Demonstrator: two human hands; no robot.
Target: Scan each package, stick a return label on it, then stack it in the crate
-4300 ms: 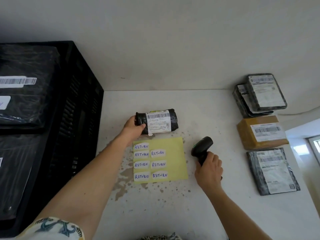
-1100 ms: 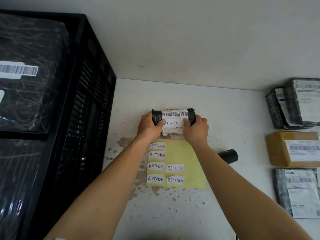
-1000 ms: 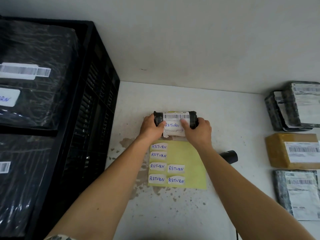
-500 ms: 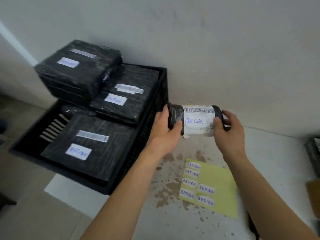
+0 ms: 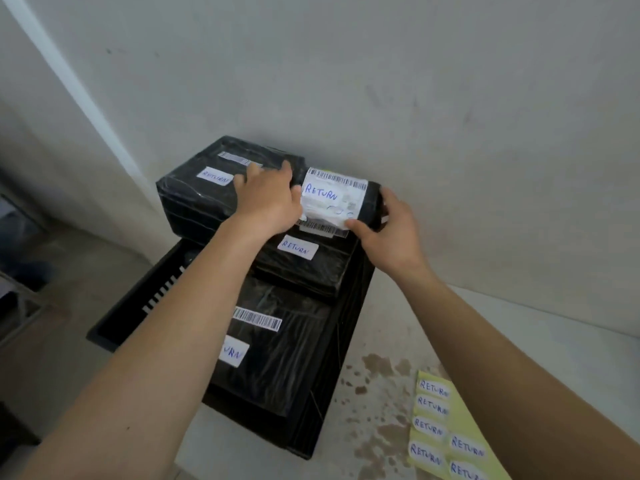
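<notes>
We have the small rolled package (image 5: 341, 199) held between both hands, its shipping label and a handwritten RETURN sticker facing up, at the far right corner of the crate (image 5: 332, 368). Our left hand (image 5: 268, 199) cups its left end with the fingers spread flat over the tall wrapped parcel (image 5: 207, 195) beside it; our right hand (image 5: 389, 233) grips the right end, thumb under the near edge. Whether the roll already rests on the flat parcel (image 5: 304, 265) beneath it or hangs just above, we cannot tell.

Half a second ago this roll was in mid-air, between the crate and the sticker sheet; a second ago it lay on the table while the sticker was pressed on. So scan and label look done for this one, and only the set-down remains.

Room is tight here. The roll sits between the tall parcel on its left and the crate's right wall, close to the room wall behind (a round thing on slick wrap may well roll toward us). Nearer us, below our left forearm, lies a lower parcel (image 5: 277, 348), and left of it an open strip of crate. Under our right forearm, on the stained table (image 5: 381, 375), the yellow sheet (image 5: 446, 434) holds more stickers.
</notes>
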